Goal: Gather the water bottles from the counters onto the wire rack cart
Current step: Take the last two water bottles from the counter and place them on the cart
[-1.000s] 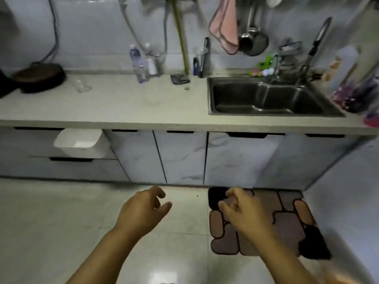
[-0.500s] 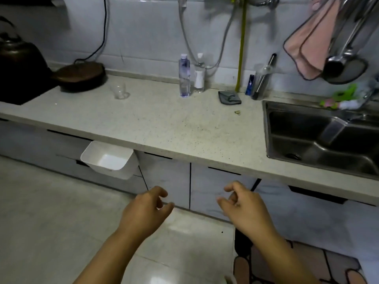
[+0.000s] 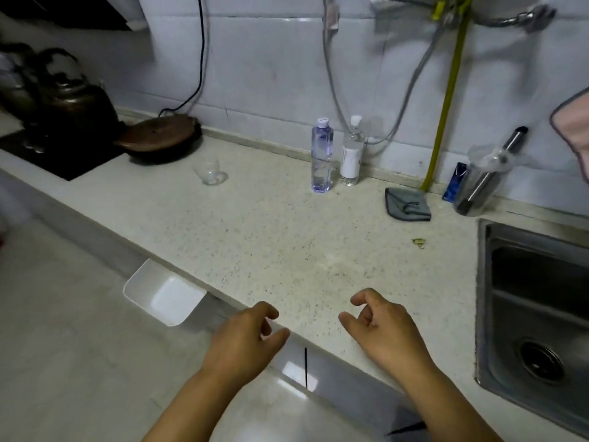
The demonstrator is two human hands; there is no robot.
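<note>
Two water bottles stand upright side by side at the back of the speckled counter (image 3: 271, 237), near the wall. The left one is a purple-tinted bottle (image 3: 322, 154) with a pale cap. Just right of it is a clear bottle (image 3: 350, 153) with a white label. My left hand (image 3: 245, 339) hovers at the counter's front edge, fingers loosely curled and holding nothing. My right hand (image 3: 382, 330) is over the front of the counter, also empty with fingers apart. Both hands are well short of the bottles. No wire rack cart is in view.
A small glass (image 3: 210, 172) and a brown lidded pan (image 3: 162, 138) sit to the left, beside a dark kettle (image 3: 73, 97) on a hob. A grey cloth (image 3: 406, 204) and a steel sink (image 3: 538, 311) lie to the right. A white bin (image 3: 162, 293) hangs below the counter edge.
The view has closed in on the counter and swung left. Both hands have risen from over the floor to the counter's front edge, still empty.
</note>
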